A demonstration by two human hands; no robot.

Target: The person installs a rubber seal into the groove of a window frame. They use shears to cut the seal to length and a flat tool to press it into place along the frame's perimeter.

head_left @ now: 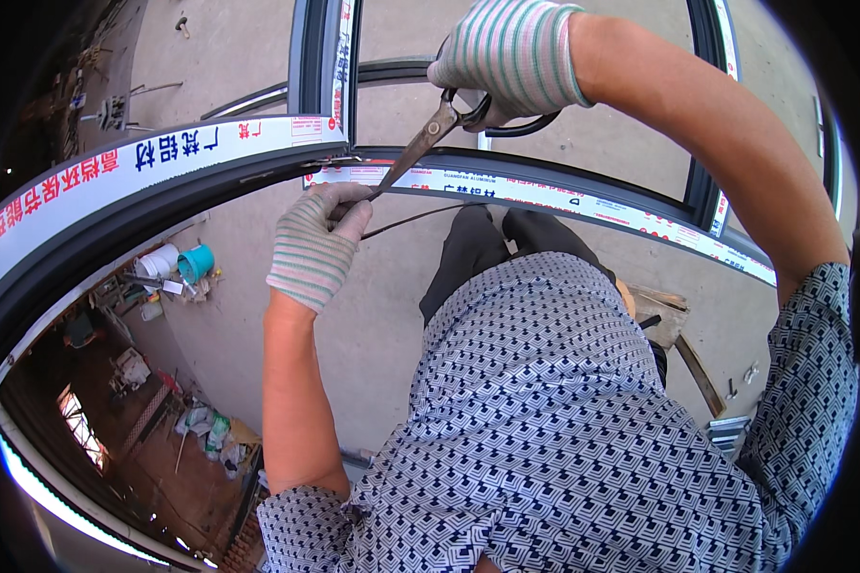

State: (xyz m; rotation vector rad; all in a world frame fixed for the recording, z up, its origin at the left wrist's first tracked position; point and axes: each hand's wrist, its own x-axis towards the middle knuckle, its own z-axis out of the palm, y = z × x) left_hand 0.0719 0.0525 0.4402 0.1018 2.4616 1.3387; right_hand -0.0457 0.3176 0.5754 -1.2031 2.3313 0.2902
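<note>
My right hand (516,62), in a striped knit glove, is closed round the black handles of a pair of scissors (426,140). The blades slant down to the left, and their tips meet the fingertips of my left hand (313,246). That hand wears a matching glove, its thumb and fingers pinched together on a thin black strip (413,220). From the pinch the strip curves away to the right, below the frame bar. Both hands are at the corner joint of a dark metal window frame (545,191) covered with printed white protective film.
Another filmed frame bar (143,158) sweeps off to the left, and an upright bar (323,57) rises from the joint. White and teal buckets (196,264) stand on the floor at left, near bags and clutter (210,435). Wooden pieces (699,374) lie at right.
</note>
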